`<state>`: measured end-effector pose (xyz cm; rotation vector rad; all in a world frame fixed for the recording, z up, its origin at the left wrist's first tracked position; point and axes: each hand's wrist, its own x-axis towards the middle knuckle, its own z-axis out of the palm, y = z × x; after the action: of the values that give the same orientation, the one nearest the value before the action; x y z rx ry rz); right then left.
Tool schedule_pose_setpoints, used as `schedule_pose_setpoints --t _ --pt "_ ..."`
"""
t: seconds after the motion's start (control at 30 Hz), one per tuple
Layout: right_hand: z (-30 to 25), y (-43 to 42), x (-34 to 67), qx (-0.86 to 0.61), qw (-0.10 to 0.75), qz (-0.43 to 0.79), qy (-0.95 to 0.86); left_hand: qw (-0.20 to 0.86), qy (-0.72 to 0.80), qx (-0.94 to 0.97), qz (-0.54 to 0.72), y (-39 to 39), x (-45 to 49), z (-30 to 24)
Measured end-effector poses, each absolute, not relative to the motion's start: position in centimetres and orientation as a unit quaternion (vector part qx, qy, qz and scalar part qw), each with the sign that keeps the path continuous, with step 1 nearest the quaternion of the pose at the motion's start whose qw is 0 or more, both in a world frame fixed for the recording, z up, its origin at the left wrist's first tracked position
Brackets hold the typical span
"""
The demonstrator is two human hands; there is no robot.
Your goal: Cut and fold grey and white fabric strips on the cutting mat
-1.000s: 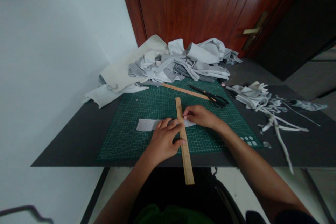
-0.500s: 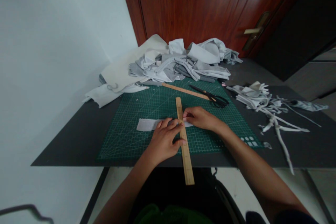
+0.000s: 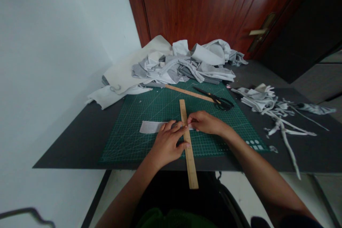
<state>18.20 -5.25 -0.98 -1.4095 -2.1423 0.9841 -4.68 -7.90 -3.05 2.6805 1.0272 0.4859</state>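
Note:
A wooden ruler (image 3: pixel 188 151) lies across a grey fabric strip (image 3: pixel 149 127) on the green cutting mat (image 3: pixel 149 108). My left hand (image 3: pixel 168 143) lies flat on the strip with its fingers pressing the ruler's left edge. My right hand (image 3: pixel 204 122) is closed in a pinch right against the ruler's right edge, over the strip's right end. What it pinches is too small to make out.
Black scissors (image 3: pixel 220 101) and a second wooden ruler (image 3: pixel 187 92) lie at the mat's far side. A heap of grey and white fabric (image 3: pixel 171 66) sits behind. Cut strips and scraps (image 3: pixel 269 108) litter the dark table (image 3: pixel 77 139) on the right. A brown door stands beyond.
My right hand has slid a little towards me along the ruler's right edge. The left hand and ruler stay put.

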Motion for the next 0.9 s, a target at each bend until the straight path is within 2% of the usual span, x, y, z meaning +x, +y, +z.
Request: schedule_pose_setpoints --t 0.3,0.5,0.9 --pt "-0.9 -5.2 18.8 -0.442 0.163 0.534 -0.702 0.109 0.351 0.915 0.165 -8.0 -4.7 -2.9" --pt "-1.2 -4.5 19.3 -0.508 0.225 0.457 -0.695 0.111 0.347 0.917 0.165 -8.0 -4.7 -2.7" --pt "-1.4 -4.9 18.5 -0.515 0.186 0.410 -0.729 0.111 0.347 0.915 0.170 -8.0 -4.6 -2.9"
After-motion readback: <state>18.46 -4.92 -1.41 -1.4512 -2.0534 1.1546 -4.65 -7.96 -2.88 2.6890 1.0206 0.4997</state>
